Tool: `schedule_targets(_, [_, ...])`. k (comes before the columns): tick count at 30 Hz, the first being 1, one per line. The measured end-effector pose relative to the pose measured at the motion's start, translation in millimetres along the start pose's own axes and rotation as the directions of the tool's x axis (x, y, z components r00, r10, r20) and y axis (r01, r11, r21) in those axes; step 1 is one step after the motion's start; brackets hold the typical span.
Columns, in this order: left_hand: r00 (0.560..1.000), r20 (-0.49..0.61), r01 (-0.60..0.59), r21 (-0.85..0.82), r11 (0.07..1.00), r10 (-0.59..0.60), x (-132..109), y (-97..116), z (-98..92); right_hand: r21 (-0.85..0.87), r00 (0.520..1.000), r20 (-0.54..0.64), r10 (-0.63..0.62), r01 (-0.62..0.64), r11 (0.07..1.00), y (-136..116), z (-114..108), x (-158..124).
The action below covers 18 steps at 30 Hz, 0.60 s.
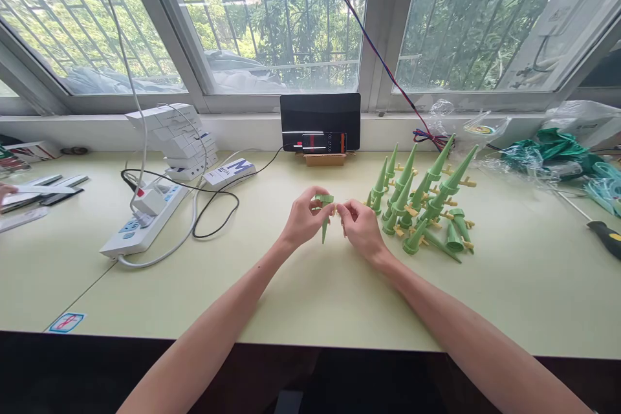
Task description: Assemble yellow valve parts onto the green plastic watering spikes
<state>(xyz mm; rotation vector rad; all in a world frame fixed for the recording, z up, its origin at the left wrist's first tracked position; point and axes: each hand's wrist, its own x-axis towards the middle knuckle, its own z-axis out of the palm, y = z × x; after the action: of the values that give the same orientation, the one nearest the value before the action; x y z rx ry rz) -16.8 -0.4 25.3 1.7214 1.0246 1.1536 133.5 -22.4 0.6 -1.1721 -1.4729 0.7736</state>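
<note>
My left hand is closed around a green plastic plant watering spike, its wide collar up and its tip pointing down above the table. Close beside it, the fingers of my right hand are pinched together on a small yellow valve at the spike's side; the fingertips hide most of that valve. To the right of my right hand stand many similar green spikes with yellow valves, most with tips up. A few others, such as a loose green cone, sit at the near right of the group.
A white power strip with plugs and cables lies to the left, near stacked white boxes. A phone leans before a black tablet. At right are a screwdriver and plastic bags. Another person's hand shows far left.
</note>
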Motion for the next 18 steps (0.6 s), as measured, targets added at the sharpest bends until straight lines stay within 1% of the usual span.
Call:
schedule_targets(7, [1.000, 0.003, 0.006, -0.004, 1.000, -0.006, 0.1, 0.5, -0.9, 0.061, 1.000, 0.020, -0.003, 0.002, 0.998, 0.1, 0.8, 0.0])
schedule_targets(18, [0.999, 0.019, -0.044, 0.000, 0.999, 0.044, 0.6, -2.4, 0.6, -0.041, 0.999, 0.011, 0.046, -0.045, 0.998, -1.8, 1.3, 0.7])
